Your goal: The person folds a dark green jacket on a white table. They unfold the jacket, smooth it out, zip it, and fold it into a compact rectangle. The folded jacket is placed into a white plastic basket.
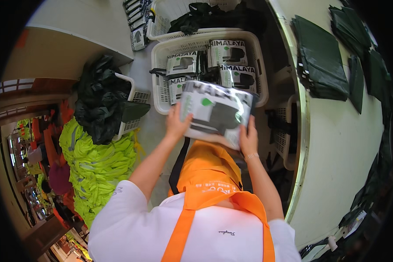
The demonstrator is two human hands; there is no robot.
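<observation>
Packet [216, 112]: flat, glossy, plastic-wrapped; centre of frame, held above the near rim of the white basket [161, 98].
Left hand [176, 123]: clamped on packet's left edge, fingers behind.
Right hand [248, 136]: clamped on lower right corner.
Basket contents: like packets [228, 53], standing in rows, upper centre.
Surroundings: yellow-green vests [98, 161] at left; dark folded sheets [321, 56] on tabletop [345, 148], upper right.
Risk: slick wrap likely to slip from edge grips; packet may catch the rim or topple the rows.
</observation>
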